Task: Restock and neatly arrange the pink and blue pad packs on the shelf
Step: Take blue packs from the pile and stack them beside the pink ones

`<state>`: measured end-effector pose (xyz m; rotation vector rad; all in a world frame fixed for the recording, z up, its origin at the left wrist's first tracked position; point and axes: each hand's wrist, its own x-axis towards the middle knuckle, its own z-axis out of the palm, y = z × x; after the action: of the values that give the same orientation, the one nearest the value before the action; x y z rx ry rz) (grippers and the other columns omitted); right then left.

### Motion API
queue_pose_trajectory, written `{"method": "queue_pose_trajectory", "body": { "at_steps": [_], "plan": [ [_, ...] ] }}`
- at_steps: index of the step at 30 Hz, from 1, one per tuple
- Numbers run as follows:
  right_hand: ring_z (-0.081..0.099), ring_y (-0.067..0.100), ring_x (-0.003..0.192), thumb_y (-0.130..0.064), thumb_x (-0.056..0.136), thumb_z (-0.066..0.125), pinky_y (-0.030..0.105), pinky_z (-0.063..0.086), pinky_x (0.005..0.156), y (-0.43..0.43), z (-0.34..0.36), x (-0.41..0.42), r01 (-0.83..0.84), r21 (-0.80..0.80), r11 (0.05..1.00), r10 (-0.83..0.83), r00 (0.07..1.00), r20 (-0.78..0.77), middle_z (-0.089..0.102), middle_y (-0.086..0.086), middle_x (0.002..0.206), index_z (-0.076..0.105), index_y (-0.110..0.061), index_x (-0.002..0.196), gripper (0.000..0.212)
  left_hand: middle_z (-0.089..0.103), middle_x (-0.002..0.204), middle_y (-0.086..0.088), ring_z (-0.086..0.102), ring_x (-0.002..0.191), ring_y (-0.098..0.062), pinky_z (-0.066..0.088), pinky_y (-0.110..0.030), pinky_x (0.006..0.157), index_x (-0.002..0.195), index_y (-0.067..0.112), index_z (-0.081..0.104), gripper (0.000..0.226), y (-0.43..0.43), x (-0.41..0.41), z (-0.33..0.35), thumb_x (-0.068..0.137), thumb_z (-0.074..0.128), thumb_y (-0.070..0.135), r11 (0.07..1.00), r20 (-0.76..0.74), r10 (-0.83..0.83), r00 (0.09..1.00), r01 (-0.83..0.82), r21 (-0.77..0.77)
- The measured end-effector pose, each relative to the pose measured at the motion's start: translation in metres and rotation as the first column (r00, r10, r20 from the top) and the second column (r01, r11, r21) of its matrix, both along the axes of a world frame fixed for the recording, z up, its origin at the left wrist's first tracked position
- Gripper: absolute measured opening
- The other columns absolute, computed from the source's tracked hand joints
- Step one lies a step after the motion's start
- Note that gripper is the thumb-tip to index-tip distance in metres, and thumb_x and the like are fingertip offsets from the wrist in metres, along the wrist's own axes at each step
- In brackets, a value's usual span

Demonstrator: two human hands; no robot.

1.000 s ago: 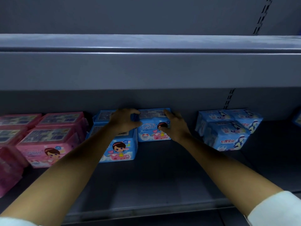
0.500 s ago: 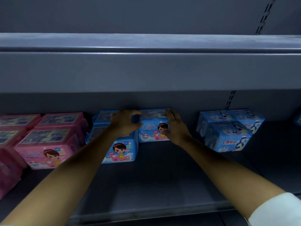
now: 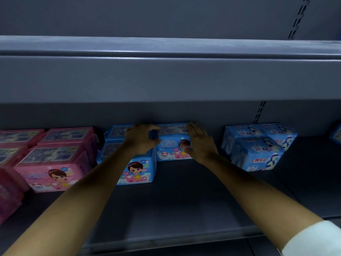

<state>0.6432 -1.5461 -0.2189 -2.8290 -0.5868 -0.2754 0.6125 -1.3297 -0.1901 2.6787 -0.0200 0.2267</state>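
Head camera: the left hand [image 3: 142, 139] is gripping a corner of the blue pack [image 3: 168, 148], the right hand [image 3: 201, 145] is pressing flat-fingered against its side, squaring it at the back of the shelf [image 3: 184, 200]; letting go gently is likely coming next.

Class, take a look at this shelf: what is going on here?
A person is stocking a shelf. The left hand grips the left end of a blue pad pack at the back, and the right hand presses flat against its right end. Pink packs sit to the left, more blue packs to the right.
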Motion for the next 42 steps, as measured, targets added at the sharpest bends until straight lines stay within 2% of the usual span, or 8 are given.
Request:
{"method": "queue_pose_trajectory", "body": {
  "at_steps": [7,12,18,21,24,28,31,42],
  "plan": [
    [0.010,0.022,0.147,-0.031,0.086,0.067,0.042,0.019,0.116,0.003,-0.001,0.000,0.019,0.014,1.000,-0.019,1.000,0.014,0.014,0.006,0.159,0.012,-0.014,0.152,0.087,0.058,0.130,-0.003,0.057,0.112,-0.027,0.044,-0.045,0.099,0.132,0.030,0.054,0.052,0.001,0.003,-0.002,0.084,0.067,0.045,1.000,-0.001,0.005,1.000,-0.005,0.011],
    [0.011,0.022,0.146,-0.030,0.085,0.068,0.041,0.017,0.117,0.004,0.000,-0.002,0.031,0.009,0.999,-0.032,0.999,0.022,0.015,0.006,0.158,0.013,-0.013,0.152,0.088,0.056,0.134,-0.001,0.052,0.122,-0.025,0.041,-0.044,0.103,0.131,0.031,0.055,0.049,0.001,0.002,-0.001,0.085,0.066,0.043,0.999,0.014,0.001,1.000,-0.001,0.041],
    [-0.001,0.022,0.148,-0.032,0.085,0.067,0.047,0.008,0.120,0.004,0.002,-0.011,0.061,-0.004,0.998,-0.061,0.998,-0.002,0.002,0.006,0.160,0.001,-0.013,0.153,0.097,0.056,0.134,0.003,0.053,0.120,-0.022,0.040,-0.044,0.103,0.127,0.034,0.058,0.039,-0.004,-0.004,0.005,0.089,0.059,0.038,0.996,0.019,-0.033,0.999,0.032,0.086],
    [0.001,0.023,0.147,-0.028,0.087,0.065,0.046,0.006,0.119,0.001,0.000,-0.022,0.055,0.027,0.998,-0.056,0.998,0.036,0.003,0.007,0.160,0.003,-0.013,0.152,0.091,0.062,0.124,0.000,0.059,0.107,-0.022,0.046,-0.038,0.095,0.123,0.029,0.061,0.032,-0.009,-0.008,0.012,0.093,0.054,0.036,0.988,0.020,-0.039,0.999,0.035,0.153],
    [0.018,0.024,0.143,-0.025,0.086,0.065,0.042,0.015,0.118,-0.006,0.004,-0.029,0.047,0.088,0.995,-0.055,0.994,0.094,0.020,0.008,0.155,0.014,-0.012,0.151,0.084,0.068,0.107,-0.007,0.063,0.090,-0.022,0.048,-0.031,0.078,0.114,0.018,0.064,0.027,-0.027,-0.014,0.023,0.095,0.049,0.030,0.972,0.083,-0.047,0.995,0.027,0.232],
    [0.028,0.025,0.138,-0.024,0.085,0.066,0.041,0.026,0.115,-0.016,0.012,-0.035,0.024,0.153,0.988,-0.034,0.997,0.066,0.029,0.006,0.151,0.023,-0.012,0.149,0.078,0.063,0.118,-0.010,0.059,0.105,-0.026,0.049,-0.036,0.088,0.125,0.016,0.056,0.037,-0.070,-0.018,0.030,0.092,0.053,0.033,0.945,0.123,-0.087,0.989,0.043,0.324],
    [0.031,0.028,0.136,-0.021,0.087,0.064,0.041,0.031,0.112,-0.031,0.017,-0.040,-0.012,0.191,0.981,-0.002,0.998,0.068,0.032,0.008,0.150,0.027,-0.012,0.148,0.072,0.054,0.132,-0.007,0.050,0.121,-0.026,0.042,-0.036,0.096,0.132,0.015,0.050,0.046,-0.106,-0.025,0.028,0.090,0.057,0.033,0.929,0.134,-0.131,0.982,0.075,0.362],
    [0.037,0.030,0.130,-0.008,0.081,0.064,0.035,0.034,0.105,-0.119,0.040,-0.065,-0.005,0.276,0.961,-0.029,0.992,0.120,0.044,0.012,0.139,0.042,-0.008,0.138,0.061,0.052,0.133,-0.009,0.047,0.122,-0.029,0.041,-0.038,0.097,0.133,0.012,0.048,0.051,-0.208,-0.044,0.034,0.087,0.060,0.031,0.932,0.145,-0.243,0.959,0.189,0.308]
  ]
}}
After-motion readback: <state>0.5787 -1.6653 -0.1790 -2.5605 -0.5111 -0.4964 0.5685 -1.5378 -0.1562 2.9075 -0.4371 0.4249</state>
